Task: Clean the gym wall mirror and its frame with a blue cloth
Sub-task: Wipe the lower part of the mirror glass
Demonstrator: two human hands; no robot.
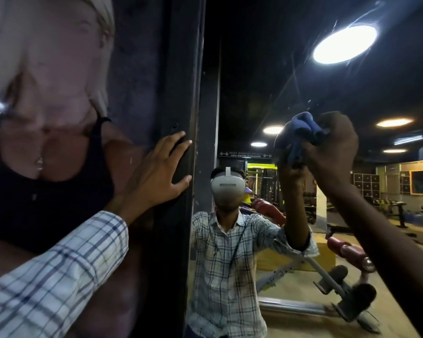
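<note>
While the right hand (332, 147) clamps the blue cloth (303, 129) in a curled fist, the wad is pressed on the glass of the mirror (266, 69), at about head height, right of the frame (183, 81). Left hand (160, 170): fingers straight and spread, palm flat on the frame's dark upright, holding nothing. Likely a brace.

Progress, judged: mid-task. Thin streaks and specks show on the glass above the cloth, around the reflected ceiling light (344, 43), so the upper pane looks unfinished. Lower pane reads fairly clear, though the dim light makes that uncertain. Frame: cannot tell wiped from unwiped; it is dull and scuffed along its edge. Probably left to do: upper glass, then frame.

Surface: 1 large pane with a dark vertical frame member on its left edge. 1 small screw (174, 125) sits on it just above the left fingertips (188, 142). Left of the frame is a glossy wall poster (47, 93) of a figure.

Room, via reflection: dim gym, at least 4 round lights, a bench (327, 276) with red pads, lockers (366, 184) beyond, yellowish floor (303, 323).
</note>
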